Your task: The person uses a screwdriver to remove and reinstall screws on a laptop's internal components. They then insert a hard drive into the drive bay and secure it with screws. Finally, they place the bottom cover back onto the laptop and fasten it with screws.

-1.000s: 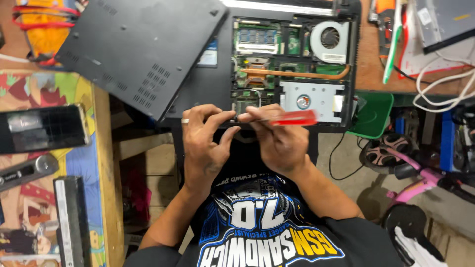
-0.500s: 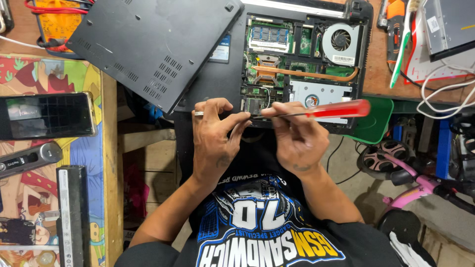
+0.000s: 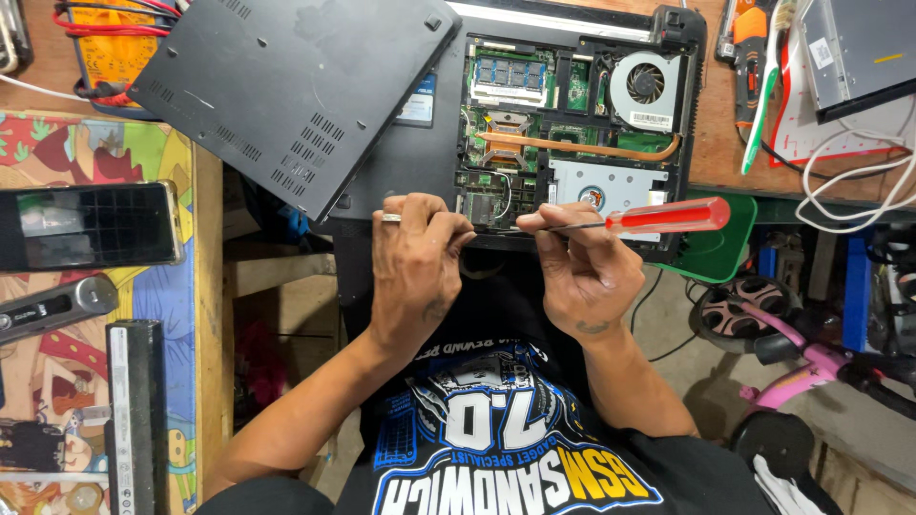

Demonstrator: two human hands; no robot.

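Two hands work at the near edge of an opened laptop that lies upside down on the wooden counter, its near side overhanging the counter's front edge toward the person. Far to the left, on a colourful patterned side surface, lie a dark phone, a grey handheld device and a long black battery pack. Toward the counter's back left corner, the removed black bottom cover rests tilted, partly over the laptop's left portion.

The left hand, a ring on one finger, is curled with its fingertips pinched narrowly at the laptop's near edge, just beside the tip of the tool; whether it grips a screw or only steadies the casing cannot be told. The right hand is closed around the metal shaft of a red-handled screwdriver, which lies nearly level, handle pointing right, tip toward the left hand.

By the look of it, the screwdriver is light and stiff, its smooth plastic handle the surest place to grip. The exposed board, fan and copper heat pipe look fragile, so the laptop seems best held by its rigid outer frame.

Beyond the right edge sit white cables and a green mat.
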